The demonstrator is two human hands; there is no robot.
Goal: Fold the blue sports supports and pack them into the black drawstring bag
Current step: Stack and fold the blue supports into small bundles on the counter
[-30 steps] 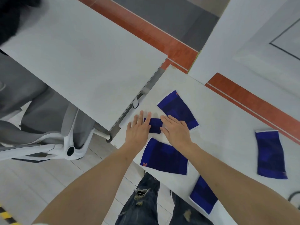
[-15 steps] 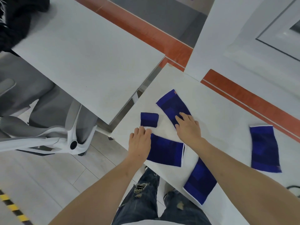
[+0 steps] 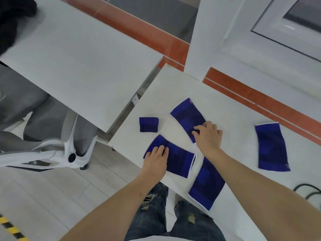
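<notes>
Several blue sports supports lie on the white table (image 3: 225, 108). A small folded support (image 3: 148, 124) sits near the table's left edge. My left hand (image 3: 156, 159) rests on the left end of a flat support (image 3: 178, 159) at the near edge. My right hand (image 3: 208, 134) pinches the near end of a second flat support (image 3: 186, 117) beyond it. Another support (image 3: 206, 185) lies partly under my right forearm. A further one (image 3: 271, 146) lies apart at the right. A black fabric thing (image 3: 12, 16) shows at the top left corner; I cannot tell whether it is the bag.
A second white table (image 3: 78, 58) stands to the left across a narrow gap. A grey and white office chair (image 3: 52, 141) sits under it. A black cable (image 3: 309, 190) curls at the right edge. My legs in jeans (image 3: 173, 220) are below the table's near edge.
Both hands left the small folded support. My left hand moved back onto the near flat support, and my right hand moved right onto the far one and now pinches its end.
</notes>
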